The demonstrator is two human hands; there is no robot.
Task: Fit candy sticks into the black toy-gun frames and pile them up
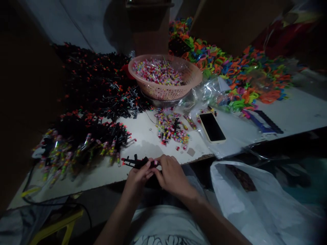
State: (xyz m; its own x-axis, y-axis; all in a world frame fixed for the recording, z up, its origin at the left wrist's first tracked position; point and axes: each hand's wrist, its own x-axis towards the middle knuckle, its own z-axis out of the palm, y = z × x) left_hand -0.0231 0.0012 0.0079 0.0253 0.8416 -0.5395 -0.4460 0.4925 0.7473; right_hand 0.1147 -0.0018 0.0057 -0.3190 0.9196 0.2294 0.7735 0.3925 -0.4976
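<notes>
Over the table's front edge my left hand is closed around a black toy gun with orange-red tips pointing left. My right hand pinches the right end of it, where a small pink-labelled candy tube shows between the hands. Fingers hide how tube and gun meet. Just beyond my hands lies a loose heap of candy tubes with a black toy gun on top. To the left, several toy guns with candy tubes form a pile.
A pink perforated basket holds many candy tubes. Black toy guns are heaped at back left, colourful plastic pieces at back right. A phone rests on clear plastic; a white bag hangs below the table's right front.
</notes>
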